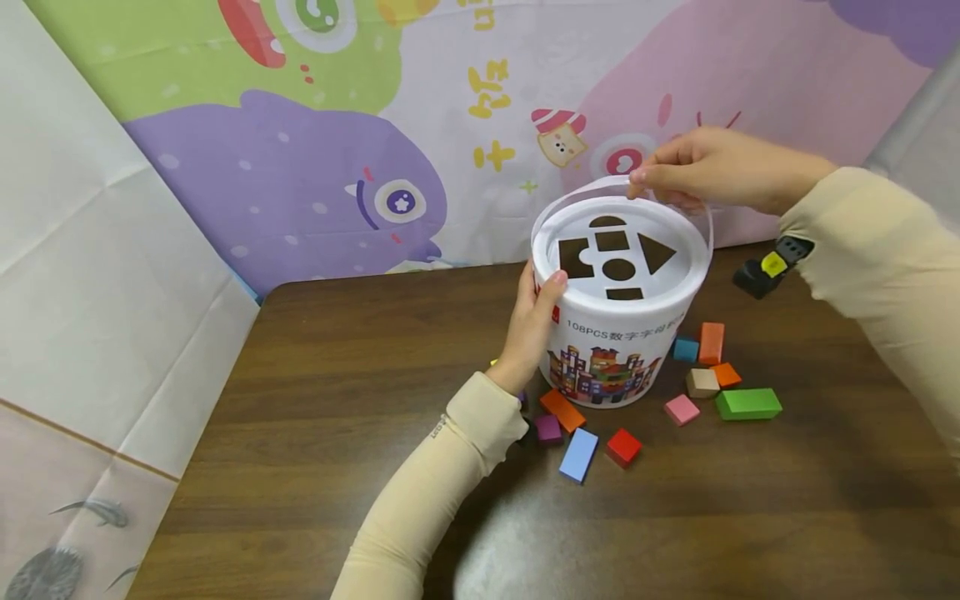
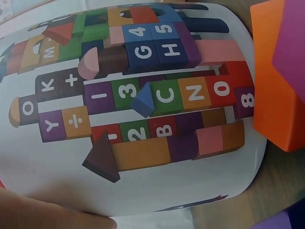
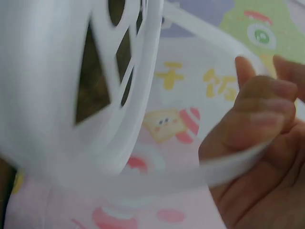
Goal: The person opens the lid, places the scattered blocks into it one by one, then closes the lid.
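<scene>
A white lidded bucket [image 1: 600, 350] stands upright on the table in the head view, its side printed with colored building blocks. Dark shaped cutouts [image 1: 618, 269] show in the lid. My left hand [image 1: 531, 325] rests against the bucket's left side, its thumb near the rim; its other fingers are partly hidden. In the left wrist view the printed bucket wall [image 2: 143, 105] fills most of the picture. My right hand [image 1: 712, 171] holds the white handle [image 1: 573, 193] above the lid's far side. Curled fingers surround the handle band [image 3: 233, 162] in the right wrist view.
Several loose blocks lie around the bucket's base, among them a green block [image 1: 748, 404], a red block [image 1: 623, 447], a light blue block [image 1: 579, 455] and an orange block [image 1: 562, 410]. Behind the wooden table [image 1: 337, 400] hangs a cartoon-printed cloth [image 1: 300, 183].
</scene>
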Demonstrator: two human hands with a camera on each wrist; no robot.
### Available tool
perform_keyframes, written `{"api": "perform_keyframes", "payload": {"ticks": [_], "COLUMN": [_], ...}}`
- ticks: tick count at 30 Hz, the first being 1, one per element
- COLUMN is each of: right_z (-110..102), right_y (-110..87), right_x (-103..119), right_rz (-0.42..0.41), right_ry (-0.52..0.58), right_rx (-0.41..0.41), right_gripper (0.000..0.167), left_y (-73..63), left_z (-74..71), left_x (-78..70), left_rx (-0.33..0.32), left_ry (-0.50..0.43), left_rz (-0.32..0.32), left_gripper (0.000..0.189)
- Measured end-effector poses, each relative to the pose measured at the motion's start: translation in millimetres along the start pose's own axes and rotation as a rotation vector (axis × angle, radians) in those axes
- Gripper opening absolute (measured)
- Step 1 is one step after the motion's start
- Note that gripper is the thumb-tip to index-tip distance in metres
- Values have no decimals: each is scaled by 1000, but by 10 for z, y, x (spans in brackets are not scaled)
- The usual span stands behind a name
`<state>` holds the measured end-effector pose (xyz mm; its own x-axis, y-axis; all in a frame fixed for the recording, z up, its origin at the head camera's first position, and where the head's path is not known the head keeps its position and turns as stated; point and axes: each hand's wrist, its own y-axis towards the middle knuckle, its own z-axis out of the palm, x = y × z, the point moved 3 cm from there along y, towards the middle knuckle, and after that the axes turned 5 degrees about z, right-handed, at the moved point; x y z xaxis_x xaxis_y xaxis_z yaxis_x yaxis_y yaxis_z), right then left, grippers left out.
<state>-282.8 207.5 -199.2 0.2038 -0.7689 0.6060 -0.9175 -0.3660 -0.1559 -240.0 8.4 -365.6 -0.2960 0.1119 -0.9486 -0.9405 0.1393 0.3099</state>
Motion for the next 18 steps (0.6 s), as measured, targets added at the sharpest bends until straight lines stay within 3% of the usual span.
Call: {"api": "perform_keyframes", "payload": {"ticks": [9,18], "right_z": [117,157], "right_y": [87,115], "right_x": [356,434], "right_rz": [108,168], "right_ry": [-66,15], "right_rx": [36,-17], "right_gripper": [52,45], "left_y": [-6,-25], "left_z": [14,51], "left_x": [-38,-41], "left_rx": [-20,-22], "left_ry": [35,53], "left_rz": [-24,-36], "left_gripper": [67,65]}}
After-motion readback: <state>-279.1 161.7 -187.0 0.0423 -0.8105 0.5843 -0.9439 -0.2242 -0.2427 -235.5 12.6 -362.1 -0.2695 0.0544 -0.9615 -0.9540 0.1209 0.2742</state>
